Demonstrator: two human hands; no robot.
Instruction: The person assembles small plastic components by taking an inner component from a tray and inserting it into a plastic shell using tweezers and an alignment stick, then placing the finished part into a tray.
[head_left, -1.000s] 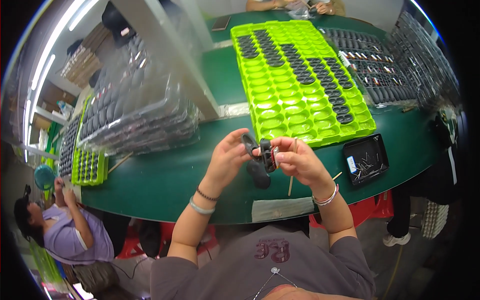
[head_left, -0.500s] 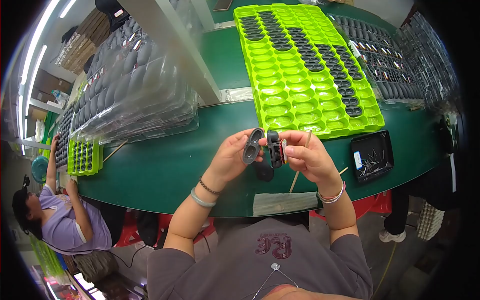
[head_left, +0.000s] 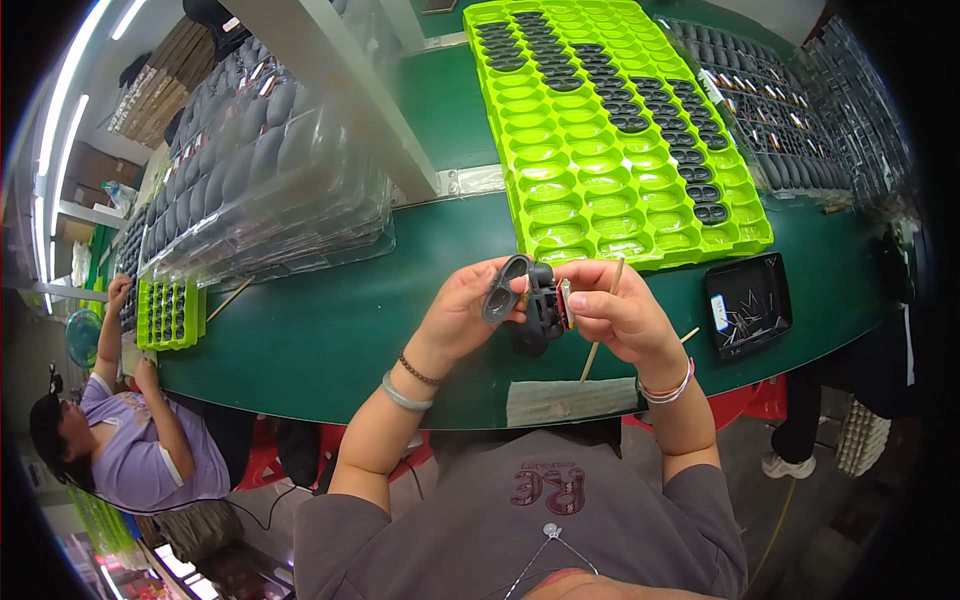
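left hand [head_left: 462, 312] pinches a grey oval cover [head_left: 503, 289]; right hand [head_left: 620, 310] grips a black housing [head_left: 543, 308] and thin stick [head_left: 603, 318]; fitting step seems underway; next move needs careful alignment.

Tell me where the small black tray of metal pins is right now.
In the head view the small black tray lies on the green table to the person's right, just right of the right hand and below the lime-green tray.

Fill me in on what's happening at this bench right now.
A person holds small dark plastic parts over the green table. The left hand grips a grey oval shell; the right hand holds a black part against it, plus a thin wooden stick. A lime-green tray, partly filled, lies beyond. A co-worker works at far left.
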